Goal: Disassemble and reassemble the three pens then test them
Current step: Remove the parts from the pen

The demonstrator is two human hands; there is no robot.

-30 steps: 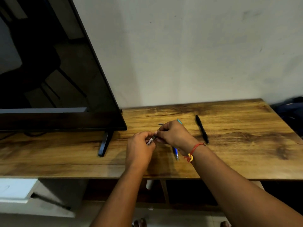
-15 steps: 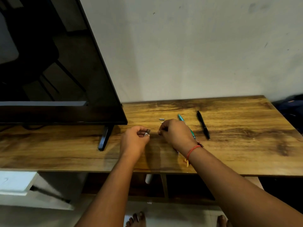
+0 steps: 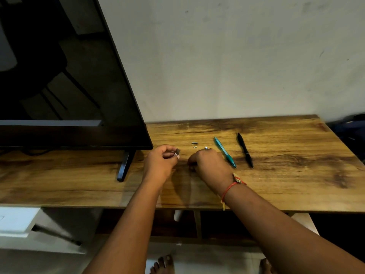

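Two hands are apart over the wooden table [image 3: 296, 175], both left of the teal pen [image 3: 225, 152]. The left hand [image 3: 161, 162] pinches a small dark pen piece [image 3: 178, 151] at its fingertips. The right hand [image 3: 209, 165], just beside the teal pen, rests on the wood with fingers curled under, so I cannot tell what it grips. Two tiny metal parts [image 3: 194, 143] lie left of the teal pen, and the black pen [image 3: 245, 150] lies to its right, not touching.

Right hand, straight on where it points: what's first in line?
Probably the left hand, at the small pen part it pinches; only bare table lies between. Depth is unclear.
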